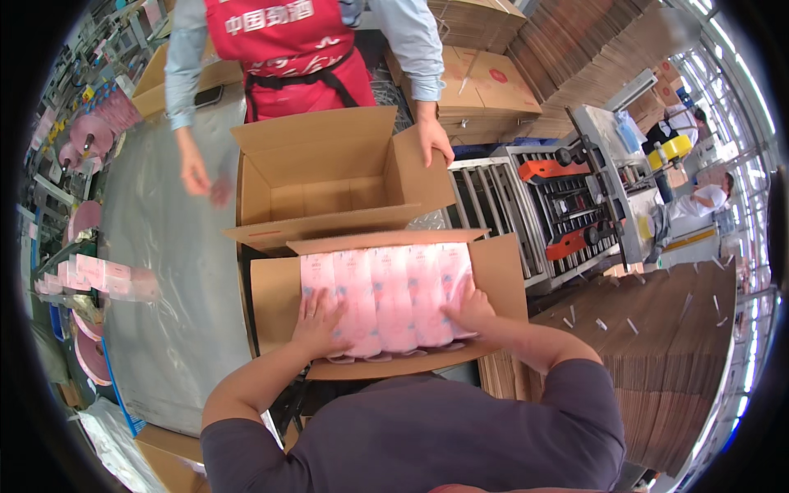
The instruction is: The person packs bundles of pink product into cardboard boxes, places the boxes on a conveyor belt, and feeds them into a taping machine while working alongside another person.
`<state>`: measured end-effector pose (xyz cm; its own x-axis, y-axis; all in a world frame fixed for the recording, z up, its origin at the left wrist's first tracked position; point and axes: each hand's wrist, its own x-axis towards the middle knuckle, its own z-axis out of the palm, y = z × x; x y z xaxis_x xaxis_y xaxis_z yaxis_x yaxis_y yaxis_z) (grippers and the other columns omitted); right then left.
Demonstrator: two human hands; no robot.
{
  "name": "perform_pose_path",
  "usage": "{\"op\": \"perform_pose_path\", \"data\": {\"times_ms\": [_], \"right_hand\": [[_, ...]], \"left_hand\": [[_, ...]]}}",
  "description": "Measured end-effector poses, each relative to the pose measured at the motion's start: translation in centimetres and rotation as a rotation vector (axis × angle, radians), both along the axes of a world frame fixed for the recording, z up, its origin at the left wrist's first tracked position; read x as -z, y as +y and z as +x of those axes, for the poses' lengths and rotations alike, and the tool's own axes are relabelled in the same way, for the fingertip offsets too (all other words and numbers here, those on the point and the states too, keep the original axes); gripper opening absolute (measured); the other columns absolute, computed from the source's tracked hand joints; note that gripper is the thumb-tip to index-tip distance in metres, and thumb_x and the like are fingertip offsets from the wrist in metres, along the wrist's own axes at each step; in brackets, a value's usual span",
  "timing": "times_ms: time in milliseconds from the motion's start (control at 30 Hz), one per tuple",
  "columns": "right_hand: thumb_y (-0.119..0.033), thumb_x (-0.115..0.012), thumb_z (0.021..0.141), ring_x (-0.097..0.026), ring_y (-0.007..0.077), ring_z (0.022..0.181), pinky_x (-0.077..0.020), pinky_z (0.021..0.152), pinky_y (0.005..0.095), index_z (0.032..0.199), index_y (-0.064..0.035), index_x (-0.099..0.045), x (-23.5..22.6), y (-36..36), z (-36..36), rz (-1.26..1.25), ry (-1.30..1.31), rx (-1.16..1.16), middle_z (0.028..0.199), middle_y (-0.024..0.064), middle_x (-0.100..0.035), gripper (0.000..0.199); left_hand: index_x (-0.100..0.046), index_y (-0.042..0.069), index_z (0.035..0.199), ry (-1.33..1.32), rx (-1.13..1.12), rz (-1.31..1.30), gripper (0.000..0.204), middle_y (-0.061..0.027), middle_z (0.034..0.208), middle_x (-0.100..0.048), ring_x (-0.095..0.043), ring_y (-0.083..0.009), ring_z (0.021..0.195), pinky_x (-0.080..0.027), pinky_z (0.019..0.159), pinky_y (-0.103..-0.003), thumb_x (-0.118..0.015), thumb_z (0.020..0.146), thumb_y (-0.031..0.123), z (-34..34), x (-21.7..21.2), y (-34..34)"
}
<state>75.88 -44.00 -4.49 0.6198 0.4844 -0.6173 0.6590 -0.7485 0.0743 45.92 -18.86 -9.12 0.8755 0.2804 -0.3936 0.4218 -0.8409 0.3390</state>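
A row of pink plastic-wrapped packs [386, 296] fills the open cardboard box [275, 300] in front of me. My left hand [320, 322] lies on the left part of the packs with its fingers spread. On their right edge, beside the box's right flap, rests my right hand [470, 311], fingers stretched and thumb pointing inward. The near side of the packs looks uneven, with rounded ends showing by the near flap. Just beyond stands a second open cardboard box [320, 193] with nothing seen inside. A co-worker's hand [433, 141] holds its right flap.
To the left runs a metal table [181, 329], with small pink packs [107, 275] along its far side. A roller conveyor with a taping machine [567, 201] stands right of the boxes. Flattened cardboard [641, 345] is stacked at my right. A co-worker in a red apron [288, 49] stands opposite.
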Motion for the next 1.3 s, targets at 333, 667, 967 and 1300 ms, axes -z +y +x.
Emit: {"op": "perform_pose_path", "data": {"times_ms": [333,667,967,1300], "right_hand": [[-0.062,-0.053,0.089,-0.014,0.0394,0.150,-0.0144,0.118,0.0577,0.159,-0.0272,-0.016,5.7,-1.4,3.6,0.268,0.112,-0.851,0.164,0.0138,-0.011,0.086],[-0.036,-0.057,0.091,-0.066,0.0477,0.079,-0.0526,0.073,0.0571,0.149,-0.0058,-0.029,-0.1,-9.3,10.0,0.443,-0.201,0.272,0.087,0.0294,-0.068,0.071],[-0.027,-0.046,0.096,-0.069,0.0435,0.080,-0.0529,0.072,0.0537,0.151,-0.0071,-0.013,-2.3,-2.2,4.0,0.241,-0.151,0.131,0.086,0.0266,-0.070,0.068],[-0.034,-0.051,0.097,-0.056,0.0396,0.120,-0.0425,0.102,0.0451,0.154,-0.0061,-0.019,6.9,4.2,0.1,0.357,0.352,0.168,0.136,0.0252,-0.054,0.071]], "left_hand": [[-0.027,0.016,0.155,-0.117,0.163,0.101,0.104,-0.0243,0.160,-0.017,-0.011,-0.0421,0.149,-0.010,0.118,-0.060,-0.069,0.074,0.065,-1.0,3.4,1.8],[-0.007,-0.007,0.153,-0.389,-0.784,-0.287,0.107,-0.0332,0.148,-0.036,-0.038,-0.0478,0.135,-0.033,0.112,-0.048,-0.076,0.083,0.035,-6.3,-0.3,7.2],[-0.006,-0.007,0.152,-0.136,-0.994,-0.464,0.123,-0.0334,0.149,-0.033,-0.038,-0.0415,0.138,-0.034,0.113,-0.045,-0.079,0.075,0.053,-7.9,0.1,7.2],[-0.037,0.006,0.146,0.112,0.293,-0.440,0.098,-0.0252,0.157,-0.022,-0.025,-0.0514,0.141,-0.029,0.113,-0.057,-0.080,0.072,0.052,4.9,-4.8,0.9]]}}
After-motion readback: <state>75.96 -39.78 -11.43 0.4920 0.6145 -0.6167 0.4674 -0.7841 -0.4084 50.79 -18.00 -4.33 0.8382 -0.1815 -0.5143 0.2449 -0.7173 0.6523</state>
